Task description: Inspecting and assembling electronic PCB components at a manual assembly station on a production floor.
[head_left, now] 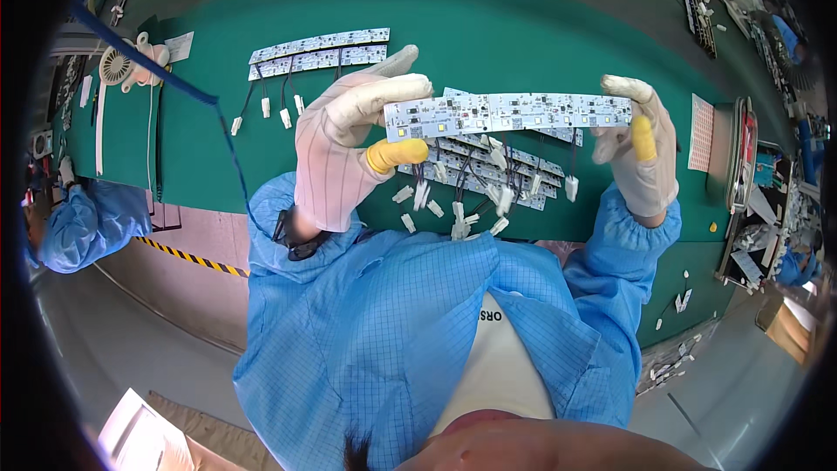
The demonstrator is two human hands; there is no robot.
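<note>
Between my two gloved hands I hold up a long white LED circuit board strip point(532, 112), its component side showing. My left hand point(356, 135) pinches its left end, a yellow finger cot on the thumb in front and the fingers behind. The right end sits in my right hand point(638, 139), also with a yellow cot on the thumb. Below and behind the strip, several similar boards point(523, 161) lie in a pile on the green mat, with dark wires and white connectors point(462, 218) toward me. More wired boards point(318, 51) lie farther off to the left.
A small white fan point(131, 65) stands at the far left, near a hanging blue cord point(174, 70). To the right are a printed sheet point(701, 133) and a round-edged metal tray point(739, 157). A co-worker's blue sleeve point(91, 222) shows at the left edge.
</note>
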